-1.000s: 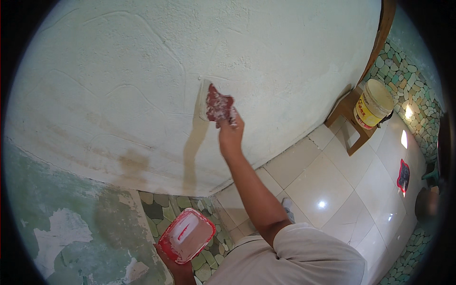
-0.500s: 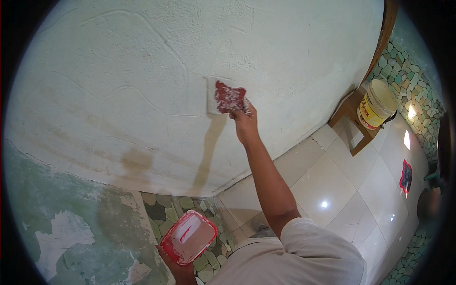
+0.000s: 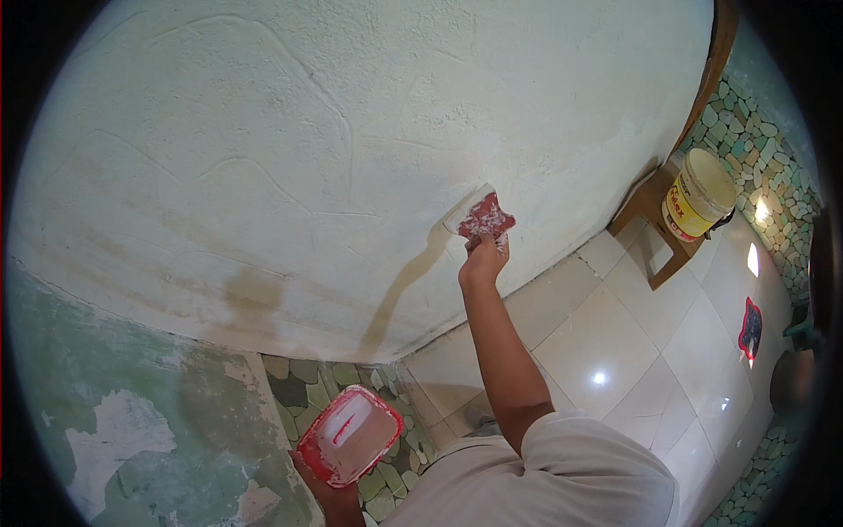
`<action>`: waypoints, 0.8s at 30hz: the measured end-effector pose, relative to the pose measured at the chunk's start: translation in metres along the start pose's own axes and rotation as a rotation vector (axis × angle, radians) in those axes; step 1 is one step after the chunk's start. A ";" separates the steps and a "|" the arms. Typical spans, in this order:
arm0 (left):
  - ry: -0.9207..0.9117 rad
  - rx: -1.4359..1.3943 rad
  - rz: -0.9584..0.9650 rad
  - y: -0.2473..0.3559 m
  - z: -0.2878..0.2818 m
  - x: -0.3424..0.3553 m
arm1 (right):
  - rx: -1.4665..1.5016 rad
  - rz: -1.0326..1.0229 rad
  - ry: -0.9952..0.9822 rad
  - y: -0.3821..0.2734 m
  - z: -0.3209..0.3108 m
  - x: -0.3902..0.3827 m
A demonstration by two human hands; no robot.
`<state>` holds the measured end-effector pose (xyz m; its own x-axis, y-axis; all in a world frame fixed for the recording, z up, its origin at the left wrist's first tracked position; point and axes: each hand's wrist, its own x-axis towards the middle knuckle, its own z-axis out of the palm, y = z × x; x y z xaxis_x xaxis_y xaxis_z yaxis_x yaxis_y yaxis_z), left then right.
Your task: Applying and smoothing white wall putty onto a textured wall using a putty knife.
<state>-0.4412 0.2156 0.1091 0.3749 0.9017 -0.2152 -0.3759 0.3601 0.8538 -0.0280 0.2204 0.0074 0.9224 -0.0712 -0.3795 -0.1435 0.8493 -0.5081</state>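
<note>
My right hand [image 3: 486,258] is closed round the red, paste-smeared grip of a wide filling knife [image 3: 485,216]. Its pale blade is tilted and appears to rest against the off-white wall [image 3: 263,97], which shows rough patches and raised ridges. Low on the left, my left hand [image 3: 327,494] grips a red plastic tub [image 3: 391,439] from beneath and at its side. Inside the tub, white filler [image 3: 369,423] coats the bottom and walls; some of the left fingers are hidden under it.
A yellow-and-white bucket [image 3: 695,198] stands on a small wooden stool [image 3: 650,224] to the right. A red-edged dark piece [image 3: 750,329] lies on the tiled floor [image 3: 606,351]. Peeling green wall [image 3: 97,369] lies at lower left, beside stone-patterned flooring [image 3: 382,492].
My right hand has carried the filling knife down and to the right across the wall, and the blade has turned to a slant. The left hand and tub have barely moved.
</note>
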 end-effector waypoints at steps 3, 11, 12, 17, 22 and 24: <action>-0.068 0.022 0.028 0.001 -0.010 -0.004 | -0.015 0.019 0.093 -0.003 -0.018 0.014; -0.107 -0.046 -0.025 -0.009 -0.024 0.012 | -0.035 -0.200 -0.308 -0.089 -0.038 0.023; -0.086 -0.047 -0.040 -0.010 -0.019 0.014 | -0.048 -0.211 -0.365 -0.106 -0.033 0.016; -0.103 -0.079 -0.078 -0.031 0.006 0.031 | -0.160 -0.155 -0.585 -0.175 -0.007 -0.036; -0.120 -0.088 -0.103 -0.066 0.021 0.049 | -0.266 -0.019 -0.932 -0.213 0.008 -0.085; -0.110 -0.076 -0.088 -0.077 0.033 0.053 | -0.481 -0.045 -1.378 -0.241 0.012 -0.086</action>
<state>-0.3645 0.2275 0.0471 0.4980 0.8360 -0.2305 -0.3989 0.4568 0.7951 -0.0682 0.0276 0.1713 0.4952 0.6895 0.5285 0.0460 0.5866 -0.8085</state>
